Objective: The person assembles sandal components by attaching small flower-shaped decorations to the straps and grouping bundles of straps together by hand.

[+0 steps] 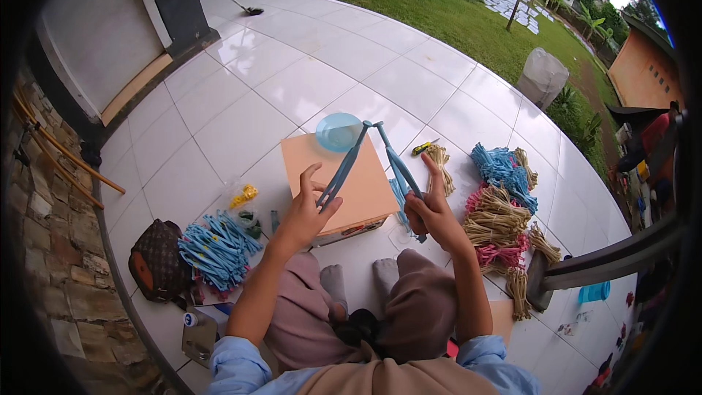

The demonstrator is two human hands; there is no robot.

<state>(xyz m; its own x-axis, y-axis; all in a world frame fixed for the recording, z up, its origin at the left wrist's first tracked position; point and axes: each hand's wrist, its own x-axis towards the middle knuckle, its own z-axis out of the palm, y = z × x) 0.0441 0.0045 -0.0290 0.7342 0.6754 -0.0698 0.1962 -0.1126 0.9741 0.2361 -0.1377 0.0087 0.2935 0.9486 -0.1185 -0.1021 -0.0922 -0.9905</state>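
Note:
My left hand [301,212] pinches the lower end of a blue cord [344,170], with its index finger raised. In my right hand [439,218] is the lower part of a second blue cord length [397,163], its index finger stretched up. Both lengths rise and lean inward over a peach-topped box [336,201], and their knobbed upper ends come close together. Whether these ends are joined I cannot tell. A translucent blue dish [338,132] sits at the far side of the box top.
Blue cords [212,249] and a brown bag [157,260] lie left on the white tiles, near yellow pieces [243,195]. Beige bundles [497,219], blue bundles [504,172] and a yellow-black cutter [424,147] lie right. A dark metal bar [614,260] juts in at right.

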